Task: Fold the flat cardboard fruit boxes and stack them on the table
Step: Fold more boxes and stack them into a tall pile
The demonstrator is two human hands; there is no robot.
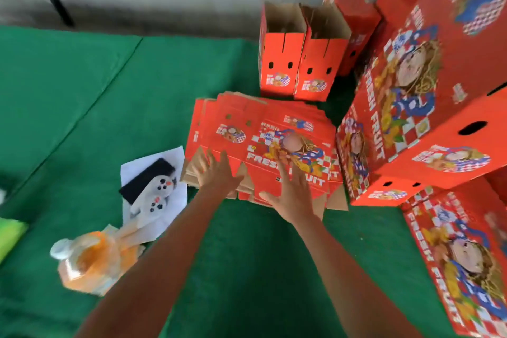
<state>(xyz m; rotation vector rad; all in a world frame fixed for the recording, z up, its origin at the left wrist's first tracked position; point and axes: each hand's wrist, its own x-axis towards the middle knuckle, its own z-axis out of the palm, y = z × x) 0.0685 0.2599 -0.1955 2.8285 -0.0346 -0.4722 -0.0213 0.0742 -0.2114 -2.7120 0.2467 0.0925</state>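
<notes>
A pile of flat red cardboard fruit boxes (263,129) printed "FRESH FRUIT" lies on the green-covered table (109,96). My left hand (216,173) reaches over the pile's near left edge with fingers spread and straight. My right hand (290,195) hovers over or touches the near right part of the top flat box, fingers also straight. Neither hand grips anything. Two folded boxes (299,63) stand upright and open-topped behind the pile. Folded closed boxes are stacked at the right (428,107).
Left of the pile, a dark phone with a plush charm (153,184) rests on white paper. An orange bottle with a white cap (90,261) lies nearer me. Another printed box (461,261) sits at lower right. A grey wall runs along the back.
</notes>
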